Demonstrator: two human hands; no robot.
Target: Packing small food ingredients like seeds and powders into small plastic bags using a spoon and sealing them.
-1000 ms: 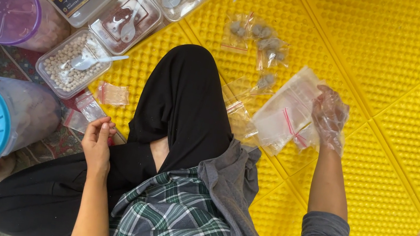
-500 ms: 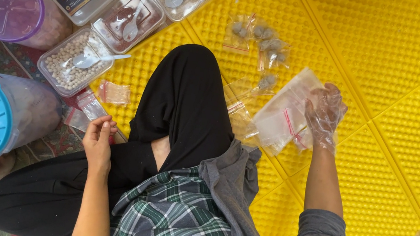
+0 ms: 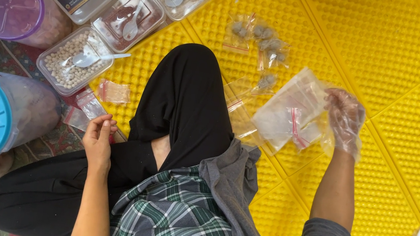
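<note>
Clear plastic bags (image 3: 287, 116) are pinched at their edge by the fingers (image 3: 337, 102) of the gloved right hand (image 3: 345, 120), above the yellow mat (image 3: 401, 64). Curled, loosely closed fingers are seen on the bare left hand (image 3: 99, 136), resting by the knee, nothing held. Small filled bags (image 3: 260, 41) lie on the mat beyond; open tubs (image 3: 69, 57) with spoons are set to the left.

left hand (image 3: 99, 136) loosely curled, right hand (image 3: 344, 119) gloved, fingers pinched
</note>
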